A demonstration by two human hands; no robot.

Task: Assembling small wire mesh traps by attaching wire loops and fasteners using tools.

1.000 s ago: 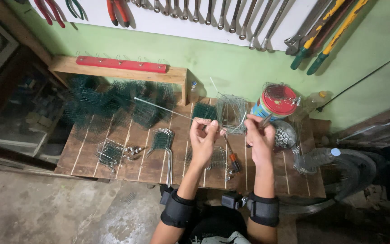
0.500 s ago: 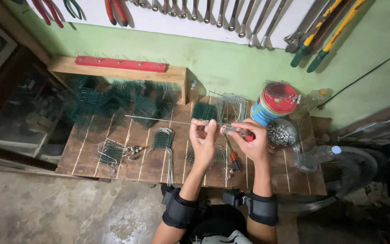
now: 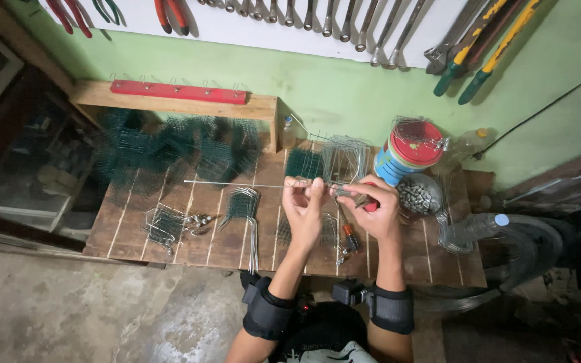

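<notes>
Far left of your wooden bench (image 3: 189, 235), a heap of dark green wire mesh pieces (image 3: 169, 151) sits under the low wooden shelf (image 3: 169, 104) with its red strip. In front of it lie a small bundle of bent wire pieces (image 3: 161, 225) and a few metal bits (too small to tell what).

Mid-bench, your left hand (image 3: 304, 208) pinches a long straight wire (image 3: 237, 183) between narrow fingertips; the wire runs out level to the left, above the boards. A green mesh piece with long wire legs (image 3: 245, 208) lies just below it.

Your right hand (image 3: 374, 212) is closed around a red-handled tool (image 3: 370, 204), its tip meeting the wire's right end just beside your left fingertips. Another small tool with an orange grip (image 3: 350, 236) lies on the boards between your wrists.

Behind your hands stands a stack of bare wire frames (image 3: 344, 158). To the right, a blue can with a red lid (image 3: 408, 151) carries a wire tangle on top; what is inside cannot be seen. Just beside it, a metal bowl (image 3: 419, 196) holds small grey metal pieces. A clear plastic bottle (image 3: 469, 232) lies on its side at the bench's right edge.
</notes>
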